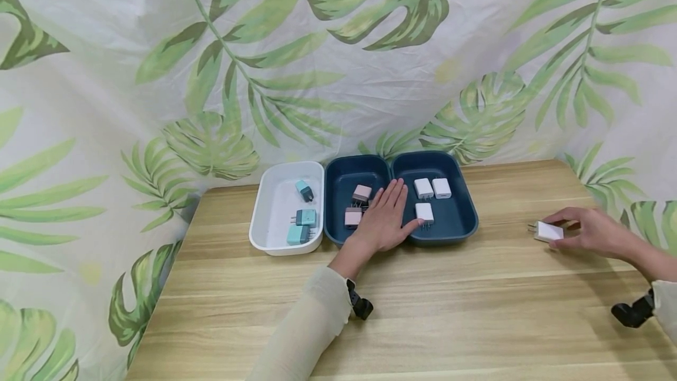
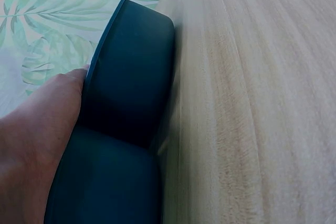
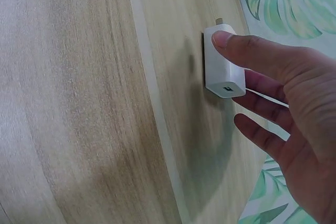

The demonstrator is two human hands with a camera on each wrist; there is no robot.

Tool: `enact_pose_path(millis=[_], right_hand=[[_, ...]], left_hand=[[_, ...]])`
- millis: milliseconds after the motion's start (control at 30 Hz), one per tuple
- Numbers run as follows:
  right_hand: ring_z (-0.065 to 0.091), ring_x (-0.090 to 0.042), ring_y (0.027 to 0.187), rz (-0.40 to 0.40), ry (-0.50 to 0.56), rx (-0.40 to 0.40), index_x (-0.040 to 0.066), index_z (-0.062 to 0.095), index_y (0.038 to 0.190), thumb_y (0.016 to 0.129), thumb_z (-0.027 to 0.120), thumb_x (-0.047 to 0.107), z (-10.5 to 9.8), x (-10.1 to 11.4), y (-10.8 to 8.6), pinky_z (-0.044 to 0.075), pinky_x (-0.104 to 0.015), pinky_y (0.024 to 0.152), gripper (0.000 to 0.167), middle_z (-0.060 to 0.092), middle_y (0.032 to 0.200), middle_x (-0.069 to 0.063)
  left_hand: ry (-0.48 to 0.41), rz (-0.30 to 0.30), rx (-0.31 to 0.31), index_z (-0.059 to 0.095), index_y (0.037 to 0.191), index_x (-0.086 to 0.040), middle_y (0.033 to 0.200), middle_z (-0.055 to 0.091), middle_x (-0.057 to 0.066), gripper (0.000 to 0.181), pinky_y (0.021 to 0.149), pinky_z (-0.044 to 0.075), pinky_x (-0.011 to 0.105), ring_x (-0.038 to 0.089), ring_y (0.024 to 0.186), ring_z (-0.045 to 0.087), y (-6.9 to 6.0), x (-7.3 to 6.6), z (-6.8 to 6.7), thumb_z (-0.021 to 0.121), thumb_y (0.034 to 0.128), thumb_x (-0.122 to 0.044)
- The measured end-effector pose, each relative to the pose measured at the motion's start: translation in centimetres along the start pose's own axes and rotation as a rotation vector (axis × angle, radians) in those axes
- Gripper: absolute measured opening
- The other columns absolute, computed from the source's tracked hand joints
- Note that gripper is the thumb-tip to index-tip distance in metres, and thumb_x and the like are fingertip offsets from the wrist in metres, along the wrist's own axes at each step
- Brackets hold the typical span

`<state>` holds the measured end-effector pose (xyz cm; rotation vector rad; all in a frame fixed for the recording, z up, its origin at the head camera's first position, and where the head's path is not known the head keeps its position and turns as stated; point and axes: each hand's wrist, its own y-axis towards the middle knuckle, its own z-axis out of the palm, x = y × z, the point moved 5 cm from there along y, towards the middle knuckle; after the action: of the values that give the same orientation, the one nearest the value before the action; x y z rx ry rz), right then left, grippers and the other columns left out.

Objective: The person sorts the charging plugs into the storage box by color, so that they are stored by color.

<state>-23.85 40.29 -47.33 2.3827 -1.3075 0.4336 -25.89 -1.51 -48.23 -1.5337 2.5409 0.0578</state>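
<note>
My right hand pinches a white USB charger between thumb and fingers, low over the table's right side. Its metal prongs point left in the head view; a USB port shows on its near end in the right wrist view. My left hand lies with straight fingers across the adjoining rims of two dark blue tubs. Pink chargers sit in the middle tub, partly hidden by that hand. Three white chargers lie in the right tub.
A white tub holding teal chargers stands against the middle tub's left side. All three tubs are near the back edge of the wooden table. Behind hangs a leaf-patterned cloth.
</note>
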Motion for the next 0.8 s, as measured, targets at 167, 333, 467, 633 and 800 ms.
enact_pose_path(millis=[167, 333, 467, 633, 800], right_hand=[[0.065, 0.005, 0.084, 0.004, -0.007, 0.002, 0.005, 0.080, 0.107, 0.068, 0.100, 0.008, 0.16, 0.01, -0.02, 0.058, -0.021, 0.065, 0.044, 0.079, 0.099, -0.009], [0.064, 0.005, 0.084, 0.024, -0.029, -0.001, 0.004, 0.080, 0.107, 0.068, 0.099, 0.008, 0.37, -0.11, 0.03, 0.058, -0.020, 0.065, 0.044, 0.078, 0.098, -0.006], [0.064, 0.005, 0.082, 0.000, -0.046, -0.019, 0.003, 0.080, 0.105, 0.067, 0.099, 0.005, 0.61, -0.28, 0.11, 0.056, -0.017, 0.063, 0.043, 0.078, 0.095, -0.004], [0.065, 0.005, 0.078, -0.008, -0.080, -0.032, 0.004, 0.080, 0.104, 0.066, 0.100, 0.005, 0.73, -0.31, 0.20, 0.054, -0.015, 0.062, 0.042, 0.078, 0.092, -0.003], [0.064, 0.005, 0.076, -0.014, -0.102, -0.039, 0.004, 0.080, 0.103, 0.066, 0.100, 0.006, 0.76, -0.18, 0.34, 0.053, -0.014, 0.062, 0.042, 0.078, 0.092, -0.004]], left_hand=[[0.010, -0.001, 0.003, 0.009, 0.172, -0.011, 0.179, -0.004, 0.004, 0.090, 0.133, 0.003, 0.041, 0.017, 0.164, -0.008, 0.08, 0.00, 0.09, 0.028, 0.1078, -0.071], [0.006, 0.006, -0.012, 0.010, 0.171, -0.010, 0.180, 0.000, 0.005, 0.090, 0.133, 0.003, 0.041, 0.018, 0.165, -0.006, 0.04, 0.02, 0.08, 0.030, 0.1080, -0.070], [0.007, 0.005, -0.016, 0.010, 0.172, -0.010, 0.180, 0.002, 0.006, 0.089, 0.133, 0.002, 0.041, 0.018, 0.165, -0.006, 0.06, 0.02, 0.10, 0.029, 0.1081, -0.070], [0.010, 0.004, -0.017, 0.011, 0.171, -0.010, 0.180, 0.002, 0.006, 0.089, 0.133, 0.003, 0.041, 0.018, 0.165, -0.006, 0.04, 0.01, 0.03, 0.029, 0.1079, -0.070], [0.010, 0.005, -0.015, 0.010, 0.171, -0.010, 0.180, 0.002, 0.006, 0.090, 0.133, 0.005, 0.042, 0.019, 0.165, -0.005, -0.01, -0.03, -0.04, 0.030, 0.1079, -0.070]])
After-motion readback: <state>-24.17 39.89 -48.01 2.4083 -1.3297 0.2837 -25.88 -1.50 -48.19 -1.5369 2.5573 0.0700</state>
